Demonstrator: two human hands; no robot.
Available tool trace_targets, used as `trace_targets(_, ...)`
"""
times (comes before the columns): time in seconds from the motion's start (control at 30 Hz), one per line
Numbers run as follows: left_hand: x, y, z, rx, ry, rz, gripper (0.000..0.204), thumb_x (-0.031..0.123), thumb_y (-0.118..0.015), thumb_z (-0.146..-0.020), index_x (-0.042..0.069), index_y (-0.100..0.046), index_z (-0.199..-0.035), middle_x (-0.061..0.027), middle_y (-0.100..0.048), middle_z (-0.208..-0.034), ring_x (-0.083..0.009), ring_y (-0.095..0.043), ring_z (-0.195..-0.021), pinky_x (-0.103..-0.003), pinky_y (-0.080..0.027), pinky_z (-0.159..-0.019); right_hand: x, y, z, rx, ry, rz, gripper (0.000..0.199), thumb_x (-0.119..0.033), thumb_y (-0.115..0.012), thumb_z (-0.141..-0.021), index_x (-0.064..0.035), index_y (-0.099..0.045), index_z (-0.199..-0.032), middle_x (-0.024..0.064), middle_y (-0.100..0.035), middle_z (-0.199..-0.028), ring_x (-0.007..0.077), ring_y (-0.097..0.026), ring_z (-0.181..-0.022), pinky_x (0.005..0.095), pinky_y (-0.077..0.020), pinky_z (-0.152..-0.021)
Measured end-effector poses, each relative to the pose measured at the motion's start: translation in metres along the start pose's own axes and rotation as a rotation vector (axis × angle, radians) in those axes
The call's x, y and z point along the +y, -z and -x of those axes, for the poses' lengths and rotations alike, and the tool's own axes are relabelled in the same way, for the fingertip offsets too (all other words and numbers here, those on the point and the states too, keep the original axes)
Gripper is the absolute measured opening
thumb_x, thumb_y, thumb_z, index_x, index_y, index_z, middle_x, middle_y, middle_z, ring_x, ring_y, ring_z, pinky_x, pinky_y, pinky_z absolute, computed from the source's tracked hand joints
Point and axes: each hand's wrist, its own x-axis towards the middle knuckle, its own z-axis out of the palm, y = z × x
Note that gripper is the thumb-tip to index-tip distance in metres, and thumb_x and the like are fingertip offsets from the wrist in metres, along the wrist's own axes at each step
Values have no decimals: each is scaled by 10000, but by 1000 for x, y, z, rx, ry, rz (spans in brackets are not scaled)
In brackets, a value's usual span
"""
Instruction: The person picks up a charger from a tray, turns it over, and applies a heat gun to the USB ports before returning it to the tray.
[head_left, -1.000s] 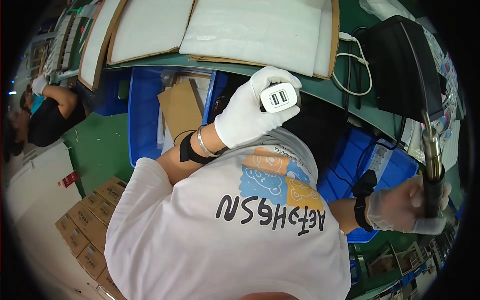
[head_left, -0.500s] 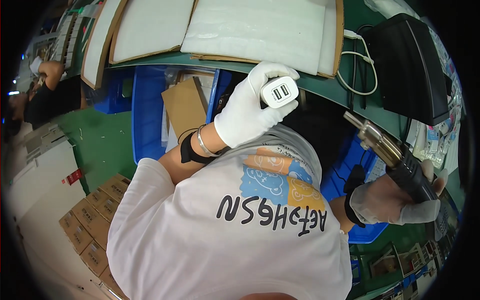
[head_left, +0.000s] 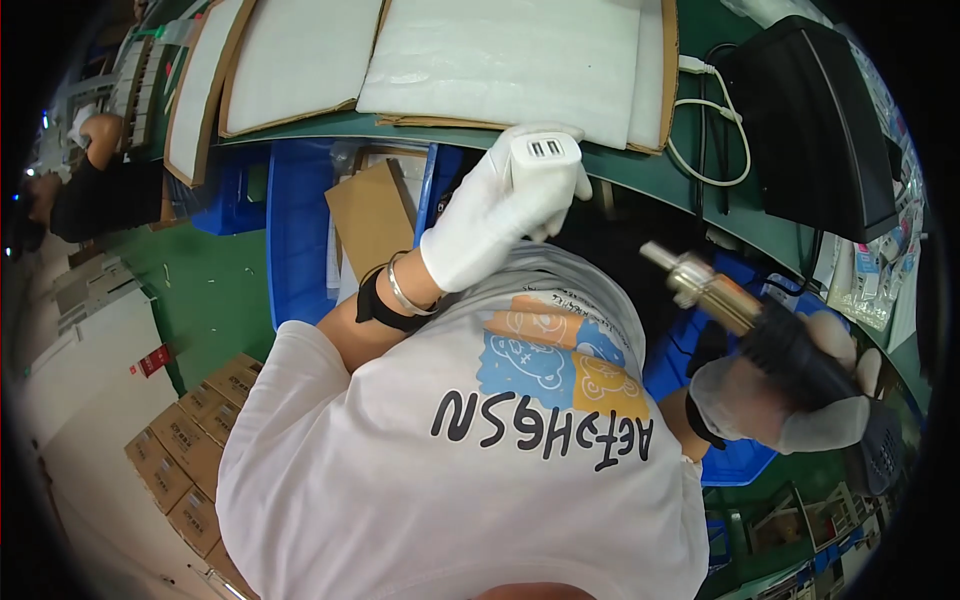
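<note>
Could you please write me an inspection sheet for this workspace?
Surface: green table bearing white-lined brown cardboard trays
Items in hand: white plastic two-port USB charger; black-and-metal cylindrical tool
Clutter: clear plastic packaging beside a black box-shaped device
Hands: white-gloved left hand holds the charger; white-gloved right hand grips the tool
Cables: white USB cable looped on the table; black cable near it
Surroundings: open blue plastic bin; stacked brown cardboard boxes; another person in dark clothing
</note>
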Motion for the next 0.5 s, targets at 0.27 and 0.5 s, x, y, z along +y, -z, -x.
trace_targets(0.27,-12,7,-9,-298,375,987,715,622,-285,-959,3,-497,-1248,-153,-627,-1010,-223,-620,-755,-310,-513,-643,5,-5,11,252,-492,-424,401,-139,-549,-952,-42,-358,-1291,190,-551,-1090,298,-642,-952,359,-620,-766)
trace_targets(0.5,5,-7,-7,-192,322,733,630,514,-317,-999,-38,-501,-1239,-202,-611,-1077,-284,-647,-857,-348,-546,-721,-1,-15,6,149,-311,-72,328,-199,-473,-988,-44,-404,-1269,217,-476,-1219,302,-637,-956,364,-621,-771)
